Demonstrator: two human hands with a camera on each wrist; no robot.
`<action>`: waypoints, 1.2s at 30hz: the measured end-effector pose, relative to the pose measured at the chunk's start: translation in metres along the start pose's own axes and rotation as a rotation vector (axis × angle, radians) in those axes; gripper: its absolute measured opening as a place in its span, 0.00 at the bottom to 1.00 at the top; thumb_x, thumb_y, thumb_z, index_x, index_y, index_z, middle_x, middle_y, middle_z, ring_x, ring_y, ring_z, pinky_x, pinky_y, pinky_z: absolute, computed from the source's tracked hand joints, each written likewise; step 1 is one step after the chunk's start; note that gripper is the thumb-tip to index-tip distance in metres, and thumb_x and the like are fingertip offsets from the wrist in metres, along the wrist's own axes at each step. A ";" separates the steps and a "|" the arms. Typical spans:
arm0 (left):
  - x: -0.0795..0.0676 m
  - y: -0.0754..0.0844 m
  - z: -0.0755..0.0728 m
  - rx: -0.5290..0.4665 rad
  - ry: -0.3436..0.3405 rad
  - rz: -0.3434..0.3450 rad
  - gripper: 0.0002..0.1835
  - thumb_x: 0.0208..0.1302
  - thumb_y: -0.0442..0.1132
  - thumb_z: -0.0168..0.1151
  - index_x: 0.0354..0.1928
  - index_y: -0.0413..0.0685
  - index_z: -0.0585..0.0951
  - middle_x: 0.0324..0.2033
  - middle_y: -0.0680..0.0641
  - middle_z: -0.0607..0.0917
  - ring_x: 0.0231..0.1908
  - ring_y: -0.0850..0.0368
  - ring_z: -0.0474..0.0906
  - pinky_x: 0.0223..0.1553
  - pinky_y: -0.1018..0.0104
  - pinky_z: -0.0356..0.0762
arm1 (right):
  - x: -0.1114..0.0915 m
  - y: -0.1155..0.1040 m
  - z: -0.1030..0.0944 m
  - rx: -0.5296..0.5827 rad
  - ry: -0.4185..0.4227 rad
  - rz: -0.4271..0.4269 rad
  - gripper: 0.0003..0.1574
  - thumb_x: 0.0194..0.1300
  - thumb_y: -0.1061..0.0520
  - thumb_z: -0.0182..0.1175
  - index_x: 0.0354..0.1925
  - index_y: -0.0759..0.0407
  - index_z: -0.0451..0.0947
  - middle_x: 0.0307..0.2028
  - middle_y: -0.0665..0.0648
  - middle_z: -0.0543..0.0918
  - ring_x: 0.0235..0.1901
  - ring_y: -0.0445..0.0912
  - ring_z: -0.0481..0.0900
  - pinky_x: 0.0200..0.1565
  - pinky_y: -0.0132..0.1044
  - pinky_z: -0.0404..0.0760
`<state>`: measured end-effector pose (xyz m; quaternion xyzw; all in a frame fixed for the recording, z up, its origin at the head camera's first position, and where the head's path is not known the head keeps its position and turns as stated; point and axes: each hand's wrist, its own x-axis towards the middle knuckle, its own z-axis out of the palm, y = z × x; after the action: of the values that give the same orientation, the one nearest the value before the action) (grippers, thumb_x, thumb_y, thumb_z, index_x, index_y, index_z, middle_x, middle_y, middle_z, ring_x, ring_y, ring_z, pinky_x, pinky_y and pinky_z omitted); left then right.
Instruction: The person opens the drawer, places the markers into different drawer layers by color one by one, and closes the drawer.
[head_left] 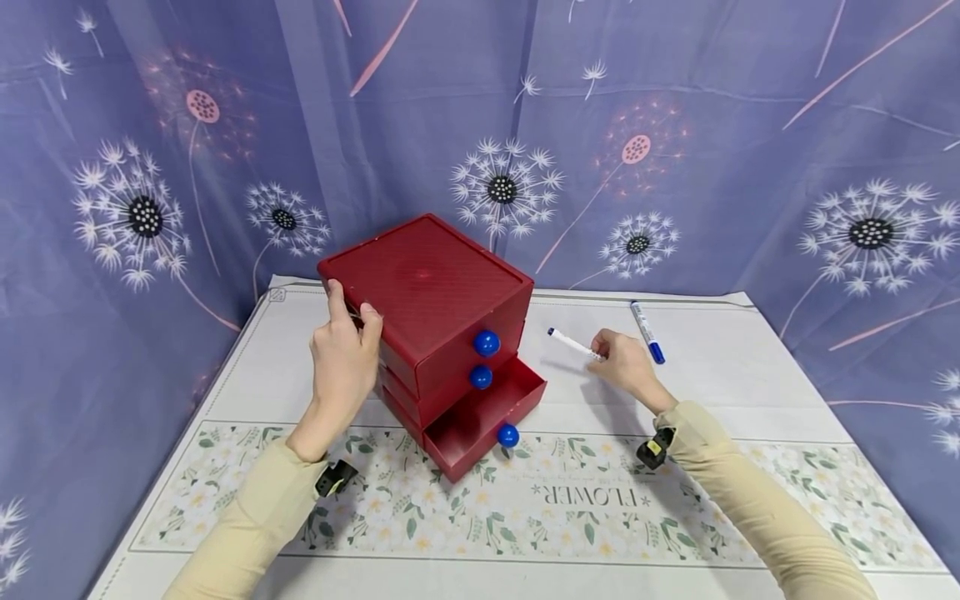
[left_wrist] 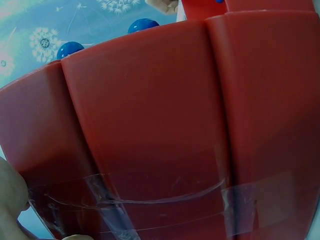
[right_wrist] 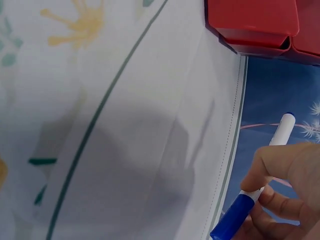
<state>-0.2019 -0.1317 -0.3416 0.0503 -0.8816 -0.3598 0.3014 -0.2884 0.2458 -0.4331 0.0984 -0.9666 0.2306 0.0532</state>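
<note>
A red drawer cabinet (head_left: 427, 292) stands left of the table's middle, its bottom drawer (head_left: 491, 412) pulled out and the two drawers above it closed. Each drawer has a round blue knob (head_left: 486, 342). My left hand (head_left: 341, 358) rests against the cabinet's left side, with index finger and thumb at the top edge; its other fingers are hidden. To the right of the cabinet, my right hand (head_left: 626, 362) pinches a white marker (head_left: 573, 343) above the table. The right wrist view shows the marker's blue cap (right_wrist: 232, 217) beside the fingers.
A second marker (head_left: 647, 332), white with a blue cap, lies on the table behind my right hand. The white table cover (head_left: 705, 375) has a flower-print band. Purple dandelion curtains (head_left: 420, 125) hang behind and at both sides. Clear tape (left_wrist: 175, 200) crosses the cabinet's side.
</note>
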 end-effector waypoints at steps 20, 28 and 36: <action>0.000 0.004 -0.006 -0.014 -0.030 -0.013 0.33 0.65 0.49 0.40 0.66 0.33 0.57 0.11 0.44 0.73 0.13 0.50 0.69 0.21 0.59 0.70 | -0.008 -0.029 -0.011 0.054 -0.012 -0.178 0.13 0.41 0.65 0.60 0.30 0.55 0.74 0.22 0.51 0.76 0.22 0.41 0.70 0.29 0.34 0.67; 0.002 0.007 -0.011 -0.075 -0.099 -0.081 0.35 0.64 0.49 0.41 0.67 0.34 0.55 0.13 0.47 0.69 0.13 0.54 0.64 0.18 0.64 0.63 | -0.012 -0.045 -0.016 0.073 -0.040 -0.274 0.13 0.41 0.66 0.59 0.30 0.55 0.75 0.25 0.51 0.78 0.26 0.43 0.74 0.31 0.33 0.72; 0.004 0.012 -0.016 -0.109 -0.187 -0.158 0.35 0.66 0.49 0.39 0.70 0.38 0.48 0.26 0.43 0.78 0.25 0.52 0.72 0.27 0.65 0.67 | -0.015 -0.058 -0.020 0.082 -0.066 -0.365 0.14 0.42 0.67 0.59 0.31 0.55 0.76 0.27 0.51 0.78 0.29 0.42 0.75 0.33 0.34 0.74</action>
<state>-0.1946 -0.1342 -0.3226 0.0692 -0.8782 -0.4329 0.1911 -0.2597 0.2066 -0.3920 0.2817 -0.9238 0.2528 0.0584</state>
